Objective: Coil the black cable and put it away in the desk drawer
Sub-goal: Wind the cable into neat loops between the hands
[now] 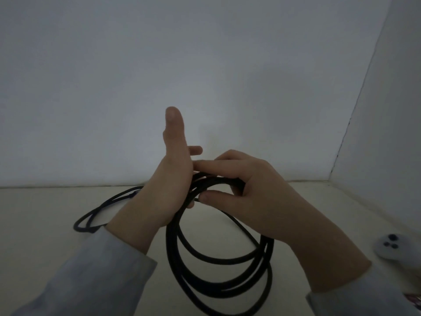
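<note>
The black cable hangs in several large loops between my hands above the pale desk. My left hand stands edge-on with the thumb pointing up and its fingers stretched to the right, and the tops of the loops lie across it. My right hand grips the top of the loops, thumb below and forefinger above. A loose length of the cable trails to the left on the desk behind my left wrist. No drawer is in view.
A white controller with dark buttons lies on the desk at the right edge. A plain wall rises behind the desk and meets a side wall at the right corner.
</note>
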Demonstrator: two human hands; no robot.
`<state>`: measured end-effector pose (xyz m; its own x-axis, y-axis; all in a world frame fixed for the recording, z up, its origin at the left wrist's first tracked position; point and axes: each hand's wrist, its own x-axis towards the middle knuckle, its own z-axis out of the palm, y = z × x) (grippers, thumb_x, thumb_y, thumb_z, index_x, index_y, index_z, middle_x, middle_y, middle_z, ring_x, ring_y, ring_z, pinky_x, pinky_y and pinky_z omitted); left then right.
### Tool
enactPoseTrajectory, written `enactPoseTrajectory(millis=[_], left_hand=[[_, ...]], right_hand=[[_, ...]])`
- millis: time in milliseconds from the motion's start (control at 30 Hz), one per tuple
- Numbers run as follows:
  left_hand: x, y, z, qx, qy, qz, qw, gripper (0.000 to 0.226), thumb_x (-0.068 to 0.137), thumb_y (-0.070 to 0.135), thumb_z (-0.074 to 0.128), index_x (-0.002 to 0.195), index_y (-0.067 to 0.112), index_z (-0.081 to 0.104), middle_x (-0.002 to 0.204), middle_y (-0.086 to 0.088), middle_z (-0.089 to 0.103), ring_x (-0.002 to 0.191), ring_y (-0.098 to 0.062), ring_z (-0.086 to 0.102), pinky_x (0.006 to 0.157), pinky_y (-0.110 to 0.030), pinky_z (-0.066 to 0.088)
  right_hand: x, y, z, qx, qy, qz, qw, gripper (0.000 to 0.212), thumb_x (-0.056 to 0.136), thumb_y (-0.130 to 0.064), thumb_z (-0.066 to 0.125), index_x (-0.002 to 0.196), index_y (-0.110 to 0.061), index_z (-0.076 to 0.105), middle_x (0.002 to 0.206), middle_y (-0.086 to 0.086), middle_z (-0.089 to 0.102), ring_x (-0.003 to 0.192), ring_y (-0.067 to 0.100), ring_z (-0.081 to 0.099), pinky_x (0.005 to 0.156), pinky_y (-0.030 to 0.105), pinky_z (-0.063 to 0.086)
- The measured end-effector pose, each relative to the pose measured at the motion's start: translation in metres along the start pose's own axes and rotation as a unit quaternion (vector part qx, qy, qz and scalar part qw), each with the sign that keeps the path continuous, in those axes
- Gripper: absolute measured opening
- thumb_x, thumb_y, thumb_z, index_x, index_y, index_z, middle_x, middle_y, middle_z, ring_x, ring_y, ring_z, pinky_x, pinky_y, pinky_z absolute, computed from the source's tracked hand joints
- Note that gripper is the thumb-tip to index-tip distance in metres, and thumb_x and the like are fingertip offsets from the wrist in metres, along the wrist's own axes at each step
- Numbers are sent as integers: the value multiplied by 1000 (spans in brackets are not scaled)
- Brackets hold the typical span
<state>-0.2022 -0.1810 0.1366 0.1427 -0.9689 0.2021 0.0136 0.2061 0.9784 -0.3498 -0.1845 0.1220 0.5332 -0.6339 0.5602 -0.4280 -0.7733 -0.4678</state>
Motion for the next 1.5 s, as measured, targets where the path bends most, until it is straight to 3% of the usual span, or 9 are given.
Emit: enactPoseTrajectory(millis=[133, 200, 333, 467, 667, 867, 1067, 1233, 1500], left_hand=[[8, -1, 4, -15, 39, -23, 999, 79, 81, 87, 6, 135, 49, 49, 106, -4, 66, 86, -33, 66, 95, -68, 48], [8, -4, 6, -20, 32, -32, 999, 78, 82, 85, 6, 144, 51, 38, 114, -4, 66, 102, -35, 65, 95, -63, 49], [8, -6, 5, -22, 22, -46, 998, 76, 83, 85, 7, 137, 48, 46, 99, 4, 69, 79, -28, 71, 77, -49, 59], [9, -8, -1, -31, -7, -39, 999, 69, 90, 80, 16, 128, 39, 56, 97, 2, 71, 44, -19, 58, 38, -26, 40], [12, -13, -12, 39, -78, -19, 996, 61, 96, 71, 26, 116, 29, 66, 90, -2, 76, 57, -18, 67, 53, -32, 48], [16, -19, -21, 127, -175, -31, 976, 72, 67, 86, 51, 103, 28, 75, 87, -2, 78, 95, -17, 75, 98, -48, 52], [18, -23, -24, -6, -159, 3, 987, 53, 68, 55, 72, 101, 13, 70, 73, -2, 68, 60, -16, 66, 64, -35, 59], [16, -20, -16, -87, -137, -11, 987, 36, 91, 46, 57, 96, 11, 65, 53, 7, 30, 38, -6, 25, 36, -20, 29], [17, -18, -12, 26, -20, -15, 999, 49, 102, 48, 40, 74, 13, 60, 45, 6, 32, 37, -12, 23, 39, -20, 22]], right_hand=[[1, -2, 0, -11, -21, -5, 1000, 33, 90, -20, 76, 118, -36, 74, 81, -32, 58, 79, -19, 55, 76, 4, 40], [1, -1, -1, -12, -26, 2, 1000, 25, 90, -21, 76, 109, -36, 75, 80, -32, 57, 80, -18, 56, 76, 5, 40], [0, 3, -5, 2, -42, 33, 999, 16, 92, -27, 72, 104, -37, 69, 94, -24, 68, 94, -6, 64, 80, 14, 47], [-2, 5, -11, 45, -20, 61, 997, 16, 93, -30, 69, 100, -43, 62, 87, -15, 68, 72, 10, 65, 68, 25, 53], [-1, 9, -15, 97, 29, 82, 991, 16, 93, -28, 67, 102, -39, 61, 86, -4, 70, 56, -1, 58, 52, 11, 40], [1, 21, -18, 178, 193, 109, 959, 19, 96, -20, 66, 102, -37, 62, 90, 11, 67, 45, 6, 44, 50, 25, 38], [5, 23, -10, 227, 269, 138, 926, 18, 97, -19, 65, 105, -35, 60, 75, -5, 56, 42, 8, 39, 44, 25, 39], [4, 19, -7, 253, 269, 141, 919, 20, 98, -17, 64, 103, -35, 58, 79, -2, 58, 41, 15, 38, 39, 29, 38], [2, 27, -6, 185, 223, 146, 946, 26, 91, -12, 69, 98, -29, 51, 104, 3, 65, 47, 26, 56, 47, 33, 51]])
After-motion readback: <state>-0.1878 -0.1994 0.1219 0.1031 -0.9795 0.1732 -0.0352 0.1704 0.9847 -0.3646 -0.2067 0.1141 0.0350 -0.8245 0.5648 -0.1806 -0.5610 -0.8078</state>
